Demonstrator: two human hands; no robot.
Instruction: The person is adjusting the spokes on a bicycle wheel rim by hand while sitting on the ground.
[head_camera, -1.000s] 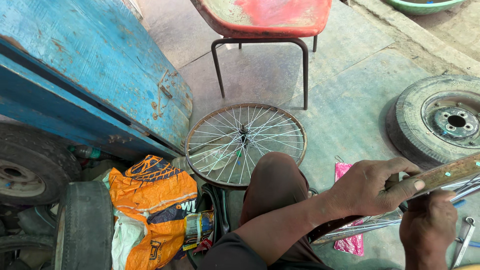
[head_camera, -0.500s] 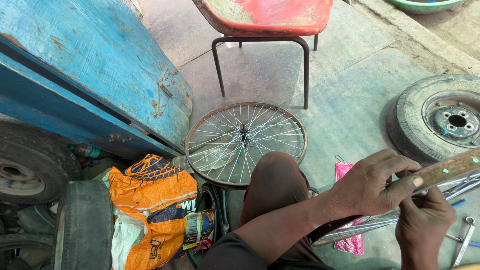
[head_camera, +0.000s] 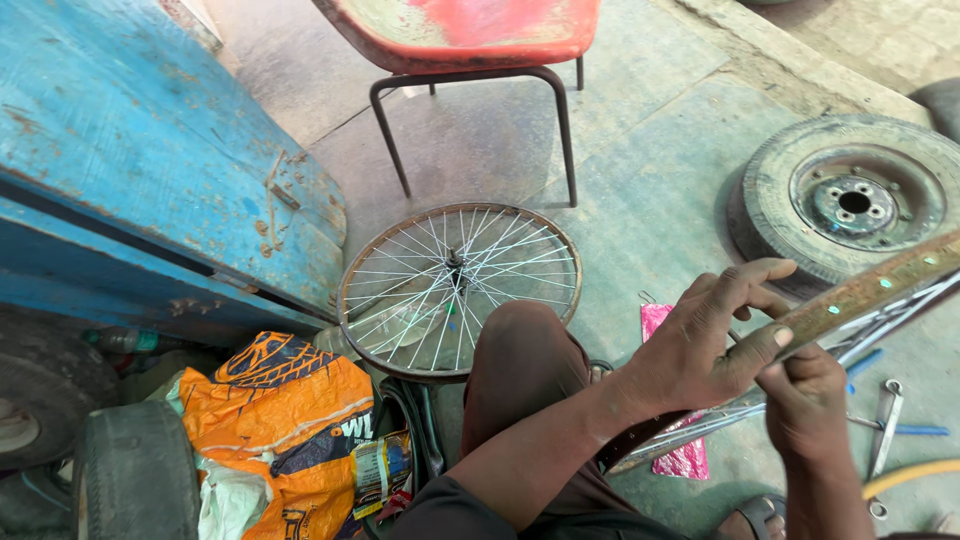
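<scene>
Left hand (head_camera: 705, 345) gripping rusty rim (head_camera: 860, 290), thumb on its edge, held above right knee. Right hand (head_camera: 810, 395) pinched closed at rim's inner side, on a spoke (head_camera: 700, 425) end. Spokes fitted, loosely; truing judged pending. Second wheel (head_camera: 460, 290) flat on floor.

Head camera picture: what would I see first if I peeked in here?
Probably the two hands low on the right: the left hand grips a rusty wheel rim, and the right hand reaches up beneath it. Next, the spoked bicycle wheel flat on the floor in the middle, below a red chair.
</scene>
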